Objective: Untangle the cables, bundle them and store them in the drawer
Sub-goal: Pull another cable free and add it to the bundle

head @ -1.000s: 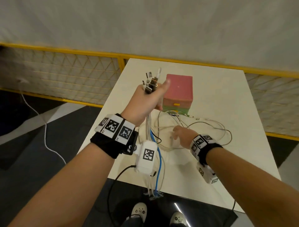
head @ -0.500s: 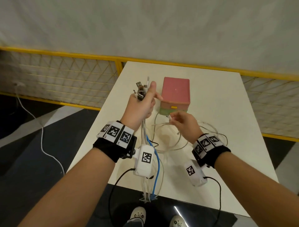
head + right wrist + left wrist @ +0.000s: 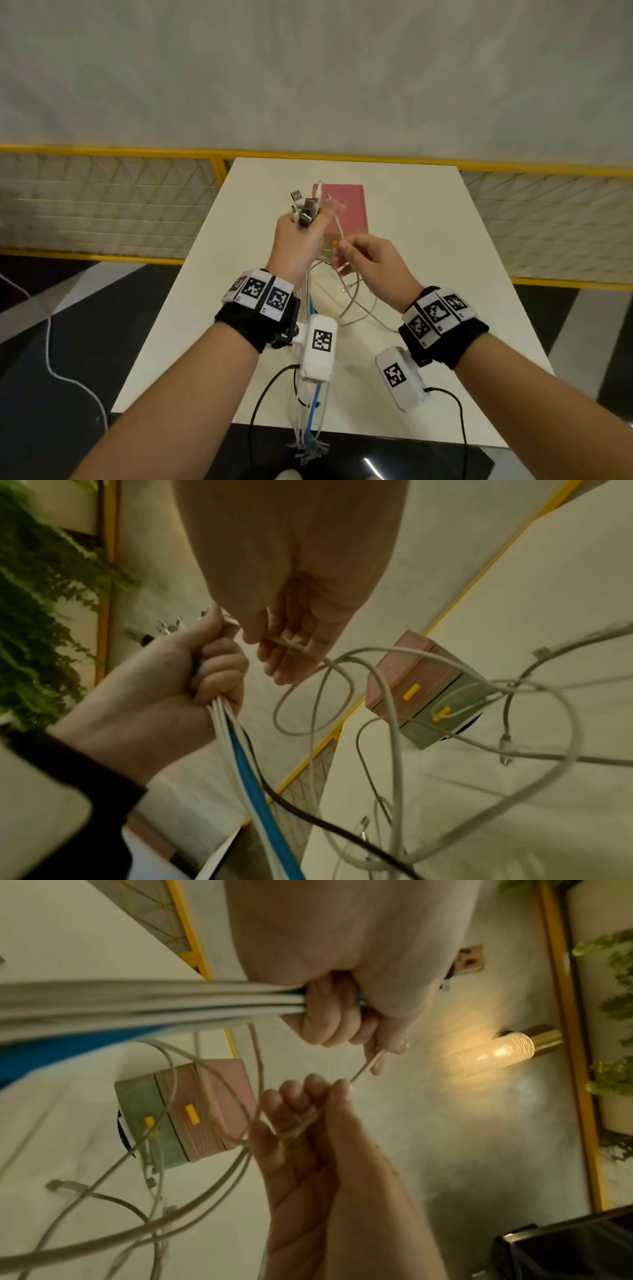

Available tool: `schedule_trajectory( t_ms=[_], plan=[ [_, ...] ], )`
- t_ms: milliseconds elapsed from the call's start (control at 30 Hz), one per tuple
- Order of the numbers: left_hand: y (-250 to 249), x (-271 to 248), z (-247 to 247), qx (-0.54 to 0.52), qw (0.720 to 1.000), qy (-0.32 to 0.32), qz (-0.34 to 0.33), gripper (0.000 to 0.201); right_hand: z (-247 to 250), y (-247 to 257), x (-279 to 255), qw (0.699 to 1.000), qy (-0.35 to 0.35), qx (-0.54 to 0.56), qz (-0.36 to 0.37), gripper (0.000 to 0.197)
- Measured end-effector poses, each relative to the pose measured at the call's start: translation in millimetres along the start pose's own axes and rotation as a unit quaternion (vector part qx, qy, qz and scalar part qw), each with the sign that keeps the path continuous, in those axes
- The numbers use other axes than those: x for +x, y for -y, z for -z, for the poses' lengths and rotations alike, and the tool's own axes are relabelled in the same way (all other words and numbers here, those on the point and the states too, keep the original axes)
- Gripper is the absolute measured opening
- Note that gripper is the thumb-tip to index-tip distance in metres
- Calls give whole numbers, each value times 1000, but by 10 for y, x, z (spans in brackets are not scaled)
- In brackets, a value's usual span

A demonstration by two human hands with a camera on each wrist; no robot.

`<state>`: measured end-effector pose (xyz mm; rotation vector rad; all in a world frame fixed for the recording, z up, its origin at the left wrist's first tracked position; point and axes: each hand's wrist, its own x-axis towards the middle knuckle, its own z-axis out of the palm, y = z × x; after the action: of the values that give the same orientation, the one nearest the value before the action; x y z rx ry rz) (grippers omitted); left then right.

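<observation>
Cables (image 3: 310, 404), white with one blue, are gripped as a bundle in the left hand (image 3: 298, 240), connectors fanned above the curled fingers (image 3: 219, 669). A beige cable (image 3: 339, 229) is pinched by the right hand (image 3: 373, 263). Loose loops are spread on the white counter (image 3: 428, 212) before the pink-and-green drawer box (image 3: 346, 205). Beyond, yellow-framed mesh railing (image 3: 102, 192) is seen.

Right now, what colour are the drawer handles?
Yellow handles, clearest in the right wrist view.
</observation>
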<state>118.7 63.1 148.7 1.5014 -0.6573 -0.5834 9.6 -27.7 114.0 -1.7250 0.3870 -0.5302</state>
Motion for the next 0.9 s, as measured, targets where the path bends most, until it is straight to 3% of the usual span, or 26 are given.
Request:
schedule_trajectory(
  t_ms=[133, 333, 433, 533, 700, 900],
  plan=[
    [-70, -5, -24, 37, 998, 44, -16, 45, -45, 36, -11, 999, 6, -6, 36, 21],
    [-193, 97, 83, -5, 998, -63, -13, 44, 21, -170, -22, 990, 88, -110, 19, 27],
    [-242, 115, 141, -56, 995, -82, -15, 41, 167, -328, 22, 973, 124, -193, 21, 28],
    [-330, 97, 180, -124, 990, -56, -22, 48, 278, -394, 98, 954, 146, -257, 47, 29],
    [-434, 1, 216, -114, 993, 2, -31, 51, 343, -478, 434, 919, 169, -348, 79, 20],
    [-550, -106, 270, -71, 994, 82, -13, 48, 428, -399, 721, 895, 96, -427, 88, 23]
  ],
)
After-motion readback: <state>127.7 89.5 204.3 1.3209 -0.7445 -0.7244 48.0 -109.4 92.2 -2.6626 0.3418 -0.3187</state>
